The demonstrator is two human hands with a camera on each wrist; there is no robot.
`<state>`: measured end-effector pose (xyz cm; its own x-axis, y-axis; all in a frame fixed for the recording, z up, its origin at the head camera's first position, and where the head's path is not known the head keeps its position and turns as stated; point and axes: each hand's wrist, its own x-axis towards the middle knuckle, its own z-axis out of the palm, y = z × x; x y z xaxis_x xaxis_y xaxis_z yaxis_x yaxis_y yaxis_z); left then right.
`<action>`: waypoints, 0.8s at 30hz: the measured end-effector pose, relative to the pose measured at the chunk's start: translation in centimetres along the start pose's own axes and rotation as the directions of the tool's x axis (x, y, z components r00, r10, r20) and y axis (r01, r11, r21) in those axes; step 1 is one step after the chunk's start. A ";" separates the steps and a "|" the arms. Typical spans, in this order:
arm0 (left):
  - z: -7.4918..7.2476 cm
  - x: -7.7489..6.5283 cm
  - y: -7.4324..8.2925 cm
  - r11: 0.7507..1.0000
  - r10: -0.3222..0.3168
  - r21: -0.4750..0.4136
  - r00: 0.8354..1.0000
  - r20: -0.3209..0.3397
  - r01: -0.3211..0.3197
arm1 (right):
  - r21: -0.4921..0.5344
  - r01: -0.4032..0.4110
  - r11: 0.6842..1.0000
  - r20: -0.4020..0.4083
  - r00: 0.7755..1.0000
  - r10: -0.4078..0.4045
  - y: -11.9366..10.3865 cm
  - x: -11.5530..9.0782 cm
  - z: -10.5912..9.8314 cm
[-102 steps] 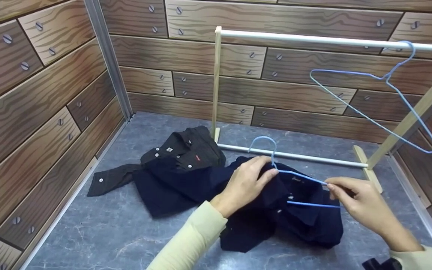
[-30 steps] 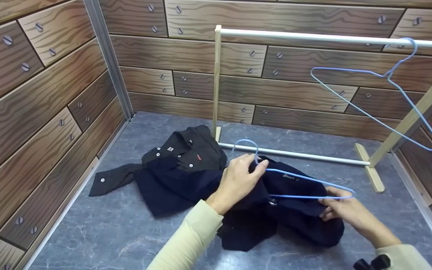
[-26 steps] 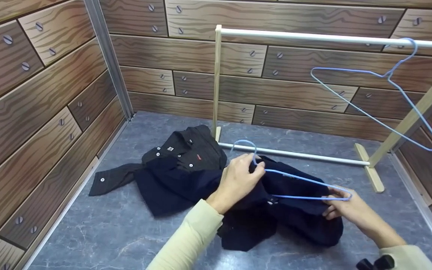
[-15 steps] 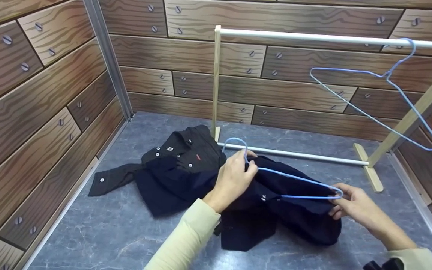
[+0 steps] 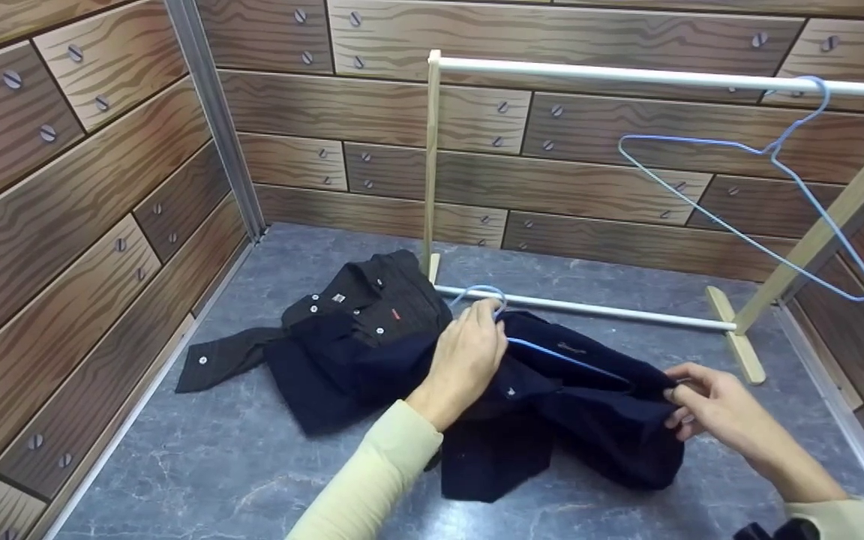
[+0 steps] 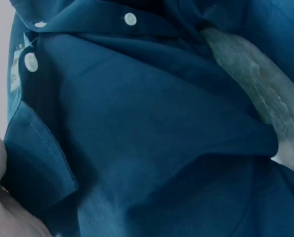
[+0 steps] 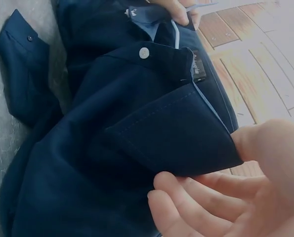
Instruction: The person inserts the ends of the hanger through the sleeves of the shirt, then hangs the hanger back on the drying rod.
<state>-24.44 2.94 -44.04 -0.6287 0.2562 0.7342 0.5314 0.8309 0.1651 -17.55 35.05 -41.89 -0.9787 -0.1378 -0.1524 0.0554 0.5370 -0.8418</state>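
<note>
A navy buttoned shirt (image 5: pixel 612 431) lies crumpled on the grey floor. My left hand (image 5: pixel 469 352) grips a blue wire hanger (image 5: pixel 563 358) at the base of its hook, together with the shirt's collar area. One arm of the hanger runs into the shirt's neck opening, and its tip is hidden under the cloth. With thumb and fingers, my right hand (image 5: pixel 721 409) pinches the shirt's edge at the right. The right wrist view shows that hand (image 7: pixel 235 192) on a collar corner, near a dark label (image 7: pixel 198 66). Part of my left hand (image 6: pixel 13 217) shows in the left wrist view.
Left of the navy shirt, partly under its sleeve, lies a dark grey shirt (image 5: pixel 402 300) with white buttons. Behind stands a wooden rack with a white top rail (image 5: pixel 597 71) and a lower bar (image 5: pixel 627 316). A second blue hanger (image 5: pixel 732 232) hangs from the rail.
The hanger has moved left, and its right tip has slipped from view into the shirt. My right hand has gone from the hanger's arm to the shirt's edge.
</note>
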 end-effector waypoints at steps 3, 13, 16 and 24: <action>-0.2 0.0 0.1 1.000 0.013 -0.029 0.999 0.046 -0.011 | -0.002 0.018 1.000 -0.035 0.999 -0.018 -0.3 0.0 0.3; -1.3 0.0 1.6 0.980 0.018 -0.195 0.976 0.216 0.025 | -0.042 0.103 0.994 -0.145 0.984 -0.108 -2.3 0.2 2.5; -1.6 0.1 2.1 0.974 0.044 -0.228 0.972 0.231 0.010 | -0.113 0.175 0.978 -0.169 0.967 -0.192 -2.8 0.3 3.2; -1.5 0.1 3.0 0.956 0.091 -0.294 0.962 0.256 -0.012 | -0.181 0.309 0.934 -0.141 0.931 -0.336 -3.5 0.5 4.8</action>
<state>-22.07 4.69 -42.44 -0.7020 0.4484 0.5532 0.6824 0.6457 0.3427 -17.25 29.09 -41.52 -0.9580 -0.1916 0.2135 -0.2867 0.6090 -0.7395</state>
